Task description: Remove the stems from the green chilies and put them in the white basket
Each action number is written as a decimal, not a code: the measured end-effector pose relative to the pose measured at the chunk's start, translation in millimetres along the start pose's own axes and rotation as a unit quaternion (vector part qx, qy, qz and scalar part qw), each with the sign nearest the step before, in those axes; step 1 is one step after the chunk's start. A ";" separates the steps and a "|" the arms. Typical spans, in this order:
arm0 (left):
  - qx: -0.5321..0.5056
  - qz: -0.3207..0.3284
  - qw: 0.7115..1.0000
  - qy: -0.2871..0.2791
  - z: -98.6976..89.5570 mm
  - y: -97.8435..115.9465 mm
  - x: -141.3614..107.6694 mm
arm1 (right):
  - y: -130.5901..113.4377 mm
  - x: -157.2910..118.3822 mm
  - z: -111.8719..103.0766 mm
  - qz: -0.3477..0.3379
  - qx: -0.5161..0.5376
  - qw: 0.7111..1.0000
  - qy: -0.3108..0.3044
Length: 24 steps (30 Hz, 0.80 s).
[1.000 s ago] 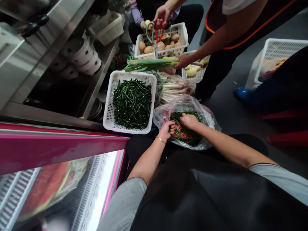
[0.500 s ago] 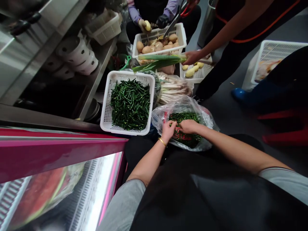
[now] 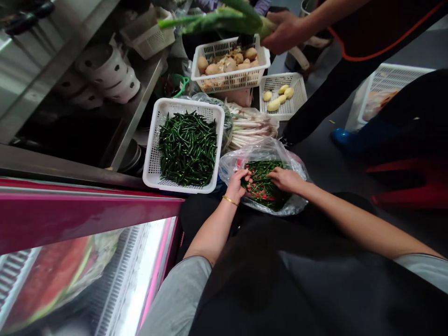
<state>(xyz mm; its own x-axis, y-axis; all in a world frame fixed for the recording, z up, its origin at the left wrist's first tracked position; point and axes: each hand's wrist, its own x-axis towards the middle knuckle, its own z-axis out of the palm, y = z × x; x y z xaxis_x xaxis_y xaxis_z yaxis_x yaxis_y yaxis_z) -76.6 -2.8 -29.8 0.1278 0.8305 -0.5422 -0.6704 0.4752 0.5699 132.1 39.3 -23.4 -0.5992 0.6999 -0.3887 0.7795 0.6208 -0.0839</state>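
Note:
A clear plastic bag (image 3: pixel 297 163) lies open in front of me, with thin green chili peppers (image 3: pixel 262 172) and some red inside. My left hand (image 3: pixel 238 184) is at the bag's left side, its fingers curled around dark green chili peppers. Over the right part of the pile, my right hand (image 3: pixel 285 179) has its fingertips bent together at the peppers; what they pinch is hidden. Just left of the bag stands a white plastic basket (image 3: pixel 149 161) heaped with dark green chili peppers (image 3: pixel 189 147).
Beyond the bag lie white-stemmed scallions (image 3: pixel 250 128) in plastic. Behind are a basket of potatoes (image 3: pixel 229 65) and a tray with peeled potatoes (image 3: pixel 276 103). A co-worker's hand (image 3: pixel 285 32) holds a leek (image 3: pixel 224 21). A metal shelf (image 3: pixel 140 95) and pink-framed glass case (image 3: pixel 87 219) border the left.
My hands have moved apart, the right one shifting rightward over the peppers. The co-worker's hand has lifted the leek up and away from the potato basket. The view has shifted slightly.

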 end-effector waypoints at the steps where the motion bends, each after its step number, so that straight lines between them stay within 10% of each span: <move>1: 0.008 0.006 1.000 -0.006 -2.0 -1.0 1.1 | 1.6 5.0 -3.9 0.026 0.004 1.000 0.012; 7: 0.264 0.082 0.958 0.080 -13.4 -9.5 7.6 | -15.0 33.0 -7.1 0.004 -0.039 0.998 -0.043; 14: 0.675 0.222 0.701 -0.058 -3.8 -29.0 7.1 | -14.6 3.2 -8.3 -0.039 0.056 0.998 0.011; 16: 0.651 0.228 0.717 -0.097 -1.2 -27.6 6.2 | -5.2 -3.9 -10.5 -0.064 0.191 0.979 0.025; 21: 0.417 0.160 0.890 -0.089 -3.5 -8.2 1.0 | 5.3 1.7 -13.8 -0.005 0.566 0.825 0.005; 24: 0.304 0.089 0.947 -0.048 -5.0 2.7 -4.6 | -6.6 11.5 -21.3 0.001 0.636 0.771 0.016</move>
<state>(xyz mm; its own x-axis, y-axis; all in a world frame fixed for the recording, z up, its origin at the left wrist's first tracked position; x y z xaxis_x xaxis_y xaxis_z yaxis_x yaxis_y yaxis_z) -82.7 -6.8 -28.9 0.1389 0.9218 -0.3620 -0.1458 0.3806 0.9132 116.3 50.8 -7.8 -0.5866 0.7209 -0.3691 0.3162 -0.2157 -0.9238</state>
